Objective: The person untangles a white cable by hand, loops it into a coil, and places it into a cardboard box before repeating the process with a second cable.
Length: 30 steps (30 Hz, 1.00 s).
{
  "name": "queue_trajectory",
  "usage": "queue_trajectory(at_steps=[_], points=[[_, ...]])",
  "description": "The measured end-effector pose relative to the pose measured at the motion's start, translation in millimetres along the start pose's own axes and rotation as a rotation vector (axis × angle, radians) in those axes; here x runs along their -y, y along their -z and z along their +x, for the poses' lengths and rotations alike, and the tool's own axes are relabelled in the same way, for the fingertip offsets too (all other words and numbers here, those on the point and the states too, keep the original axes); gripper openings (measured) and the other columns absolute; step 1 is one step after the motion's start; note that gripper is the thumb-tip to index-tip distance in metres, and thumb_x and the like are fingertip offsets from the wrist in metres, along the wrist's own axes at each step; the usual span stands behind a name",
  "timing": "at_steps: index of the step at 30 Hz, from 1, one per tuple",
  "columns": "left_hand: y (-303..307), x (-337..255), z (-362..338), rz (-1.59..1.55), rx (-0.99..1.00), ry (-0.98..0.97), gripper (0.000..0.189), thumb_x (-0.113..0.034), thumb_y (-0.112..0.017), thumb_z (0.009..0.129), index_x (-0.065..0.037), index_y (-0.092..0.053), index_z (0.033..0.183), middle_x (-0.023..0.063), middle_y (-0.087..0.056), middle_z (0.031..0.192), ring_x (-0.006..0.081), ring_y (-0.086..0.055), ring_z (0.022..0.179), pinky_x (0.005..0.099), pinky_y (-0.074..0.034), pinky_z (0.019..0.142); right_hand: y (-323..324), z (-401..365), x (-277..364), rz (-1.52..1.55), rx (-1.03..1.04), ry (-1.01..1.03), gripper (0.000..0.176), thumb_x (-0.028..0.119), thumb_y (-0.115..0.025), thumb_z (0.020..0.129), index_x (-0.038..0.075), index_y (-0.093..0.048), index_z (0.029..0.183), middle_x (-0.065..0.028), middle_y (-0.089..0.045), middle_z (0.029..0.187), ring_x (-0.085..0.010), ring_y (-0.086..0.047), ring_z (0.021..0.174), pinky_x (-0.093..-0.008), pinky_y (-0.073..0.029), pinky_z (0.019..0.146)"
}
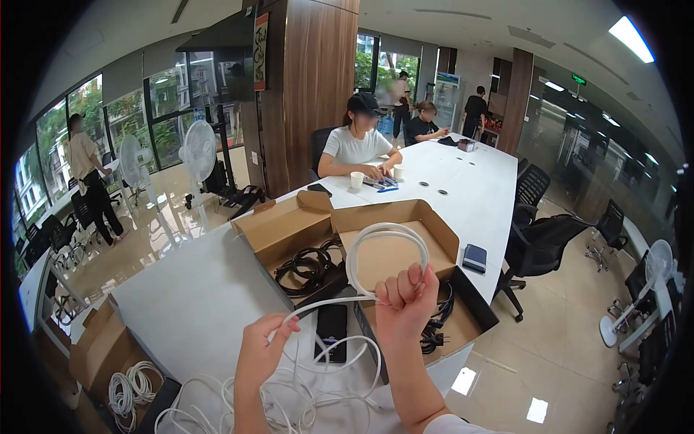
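Observation:
My right hand (405, 304) is closed round a coil of white cable (352, 254), its loops raised upright above the open boxes. A stretch of the same cable runs left from the coil to my left hand (264, 347), which pinches it between thumb and fingers. Below my hands, loose white cable spreads in tangled loops over the white table (188, 289). A black phone (332, 325) lies flat on the table between my forearms, partly behind the cable.
Two open cardboard boxes with black cables (309, 269) (442, 318) stand ahead. At lower left, another box holds coiled white cables (134, 390). A dark notebook (474, 257) lies right. Across the table a person (356, 145) sits near paper cups (356, 180) and pens. Chairs (546, 246) line the right side.

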<state>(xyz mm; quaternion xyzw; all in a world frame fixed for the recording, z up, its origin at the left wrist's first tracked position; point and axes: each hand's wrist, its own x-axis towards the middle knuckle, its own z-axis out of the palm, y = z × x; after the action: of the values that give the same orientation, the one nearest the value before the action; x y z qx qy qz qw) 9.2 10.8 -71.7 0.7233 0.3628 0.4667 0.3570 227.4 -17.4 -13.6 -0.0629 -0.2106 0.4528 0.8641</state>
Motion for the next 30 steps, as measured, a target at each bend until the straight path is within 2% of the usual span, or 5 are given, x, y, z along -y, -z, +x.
queue_trajectory(at_steps=[8, 12, 16, 23, 30], points=[[11, -42, -8, -0.906, 0.146, 0.412, 0.038, -0.027, -0.038, 0.102, 0.003, -0.054, 0.119, 0.0032, -0.054, 0.064, 0.0047, -0.034, 0.038, 0.0197, -0.029, 0.038, 17, -9, -18, -0.284, 0.4, 0.464, 0.038, 0.033, -0.042, 0.094, 0.01, -0.034, 0.065, 0.0015, -0.023, 0.049, -0.0137, -0.022, 0.043, -0.0274, -0.023, 0.047], [18, -37, -7, -1.151, 0.161, 0.465, 0.05, -0.037, -0.036, 0.101, 0.005, -0.05, 0.125, -0.001, -0.047, 0.065, 0.0025, -0.028, 0.036, 0.0195, -0.021, 0.035, 11, -15, -26, -0.636, 0.701, 0.882, 0.05, 0.031, -0.042, 0.094, 0.002, -0.04, 0.052, -0.0061, -0.033, 0.047, -0.0216, -0.039, 0.043, -0.0325, -0.034, 0.042], [28, -28, -7, -1.33, 0.111, 0.491, 0.057, -0.044, -0.037, 0.099, 0.004, -0.049, 0.126, 0.0, -0.049, 0.069, 0.0031, -0.028, 0.037, 0.02, -0.02, 0.035, 4, -14, -33, -0.868, 0.897, 1.02, 0.047, 0.025, -0.041, 0.093, 0.004, -0.041, 0.05, -0.0037, -0.032, 0.047, -0.0218, -0.033, 0.04, -0.0309, -0.031, 0.042], [22, -52, -5, -1.101, -0.279, 0.543, 0.041, -0.034, -0.045, 0.098, -0.002, -0.052, 0.123, 0.0025, -0.061, 0.087, 0.0083, -0.051, 0.06, 0.022, -0.042, 0.05, -1, -21, -48, -1.242, 1.126, 0.85, 0.022, 0.013, -0.062, 0.069, 0.009, -0.047, 0.053, -0.002, -0.036, 0.051, -0.0196, -0.038, 0.046, -0.0314, -0.034, 0.047], [18, -43, -4, -1.111, -0.37, 0.491, 0.035, -0.026, -0.042, 0.101, -0.001, -0.049, 0.124, 0.0001, -0.06, 0.085, 0.0088, -0.054, 0.064, 0.0239, -0.045, 0.058, -1, -31, -65, -1.355, 1.198, 0.758, 0.029, 0.018, -0.069, 0.073, 0.013, -0.048, 0.053, 0.0016, -0.043, 0.051, -0.0166, -0.045, 0.049, -0.0296, -0.037, 0.052]])
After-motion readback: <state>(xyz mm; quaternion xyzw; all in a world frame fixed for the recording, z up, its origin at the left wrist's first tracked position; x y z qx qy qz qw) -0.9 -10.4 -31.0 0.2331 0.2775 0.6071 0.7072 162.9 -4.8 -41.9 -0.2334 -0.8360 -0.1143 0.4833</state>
